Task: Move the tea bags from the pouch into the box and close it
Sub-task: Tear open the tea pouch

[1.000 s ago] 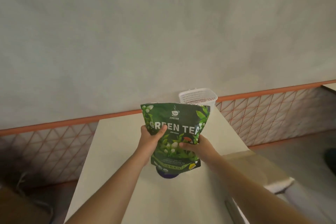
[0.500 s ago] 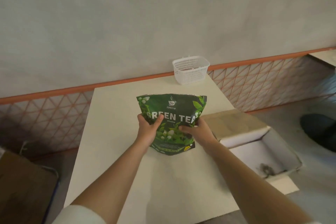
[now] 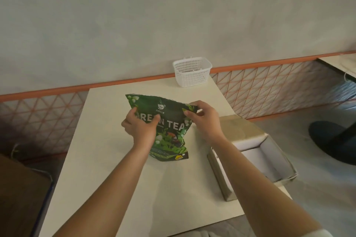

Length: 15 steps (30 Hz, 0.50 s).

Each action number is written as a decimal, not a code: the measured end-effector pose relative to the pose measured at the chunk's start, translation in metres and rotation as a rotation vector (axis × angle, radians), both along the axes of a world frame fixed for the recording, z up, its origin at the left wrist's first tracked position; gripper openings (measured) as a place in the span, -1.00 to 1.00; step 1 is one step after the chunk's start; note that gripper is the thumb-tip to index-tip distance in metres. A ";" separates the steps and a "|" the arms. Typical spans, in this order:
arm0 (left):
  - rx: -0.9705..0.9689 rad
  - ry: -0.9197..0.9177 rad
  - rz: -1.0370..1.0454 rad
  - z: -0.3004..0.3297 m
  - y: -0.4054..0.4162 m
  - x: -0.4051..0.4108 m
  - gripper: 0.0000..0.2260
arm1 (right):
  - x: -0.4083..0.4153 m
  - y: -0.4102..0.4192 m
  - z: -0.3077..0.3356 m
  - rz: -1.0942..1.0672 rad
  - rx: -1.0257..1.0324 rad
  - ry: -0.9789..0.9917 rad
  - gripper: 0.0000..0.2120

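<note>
Nearest, an open grey cardboard box with a white inside [image 3: 256, 161] is sitting at the pale square table [image 3: 115, 179]'s right edge. The left hand [image 3: 141, 124] is gripping the glossy green tea pouch [image 3: 169, 129]'s left side, keeping it upright on the tabletop, while the right hand [image 3: 203, 116] is pinching its top right corner. Farther back, a white plastic mesh basket [image 3: 191, 71] is sitting against the wall.

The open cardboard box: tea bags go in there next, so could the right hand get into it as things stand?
Probably yes. The open white-lined cardboard box lies beside the right forearm with nothing over its opening, but the right hand now pinches the green tea pouch top corner.
</note>
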<state>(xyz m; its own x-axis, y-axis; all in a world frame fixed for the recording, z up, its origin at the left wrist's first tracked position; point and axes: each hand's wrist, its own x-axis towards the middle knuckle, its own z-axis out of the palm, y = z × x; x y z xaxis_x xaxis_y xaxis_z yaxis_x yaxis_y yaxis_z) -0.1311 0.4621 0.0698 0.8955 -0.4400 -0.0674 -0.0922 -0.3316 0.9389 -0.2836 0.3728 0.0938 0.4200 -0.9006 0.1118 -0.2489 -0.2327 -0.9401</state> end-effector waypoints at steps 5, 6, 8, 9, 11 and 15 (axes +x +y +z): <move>-0.125 0.125 -0.184 0.014 -0.006 -0.024 -0.80 | 0.002 0.006 0.002 0.072 -0.204 0.065 -0.82; -0.129 0.157 -0.232 0.020 -0.006 -0.030 -0.82 | 0.002 0.007 0.002 0.081 -0.230 0.073 -0.82; -0.115 0.203 -0.312 0.029 -0.008 -0.038 -0.72 | 0.002 0.008 0.002 0.092 -0.245 0.085 -0.83; -0.106 0.208 -0.327 0.032 -0.010 -0.041 -0.66 | 0.001 0.009 0.003 0.103 -0.237 0.089 -0.83; -0.089 0.202 -0.322 0.037 -0.011 -0.044 -0.63 | -0.001 0.008 0.008 0.146 -0.182 0.090 -0.84; -0.068 0.237 -0.324 0.041 -0.007 -0.041 -0.62 | -0.006 0.004 0.024 0.285 0.089 0.063 -0.92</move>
<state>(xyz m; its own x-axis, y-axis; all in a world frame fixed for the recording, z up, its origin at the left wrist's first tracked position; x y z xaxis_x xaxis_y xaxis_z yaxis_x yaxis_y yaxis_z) -0.1721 0.4552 0.1111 0.6730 -0.7073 -0.2164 0.0402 -0.2571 0.9655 -0.2896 0.3768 0.1174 0.6609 -0.7505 0.0033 -0.2435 -0.2186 -0.9449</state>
